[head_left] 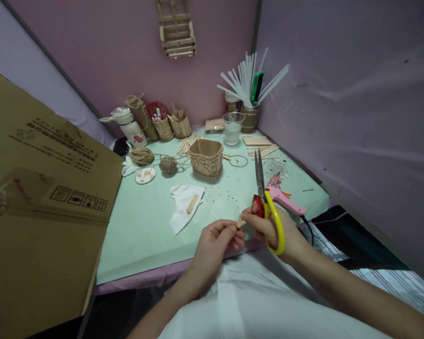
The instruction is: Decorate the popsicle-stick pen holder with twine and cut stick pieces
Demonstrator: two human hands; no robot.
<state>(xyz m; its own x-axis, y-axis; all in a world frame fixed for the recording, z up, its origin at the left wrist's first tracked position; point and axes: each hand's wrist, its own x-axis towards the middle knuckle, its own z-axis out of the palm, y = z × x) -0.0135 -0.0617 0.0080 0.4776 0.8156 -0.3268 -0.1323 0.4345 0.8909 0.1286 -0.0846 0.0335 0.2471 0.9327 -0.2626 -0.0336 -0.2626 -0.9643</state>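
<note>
Near the table's front edge, my left hand (219,240) pinches a small piece of wooden craft stick (239,221) between thumb and fingers. The thumb and forefinger of my right hand (268,226) touch the same piece. Hooked in that right hand is a pair of scissors (276,223) with yellow and red handles, its blades pointing up and away from me. A white tissue (178,207) lies left of my hands with another piece of wooden stick (192,204) on it. Just beyond the scissors rests a pink hot glue gun (286,200).
A woven-looking basket (207,160) stands mid-table, beside a twine ball (168,165). Behind are a plastic cup of water (232,129), glue sticks in a pot (250,117), stick bundles (256,141) and a bottle (130,127). A large cardboard box (49,202) borders the left side.
</note>
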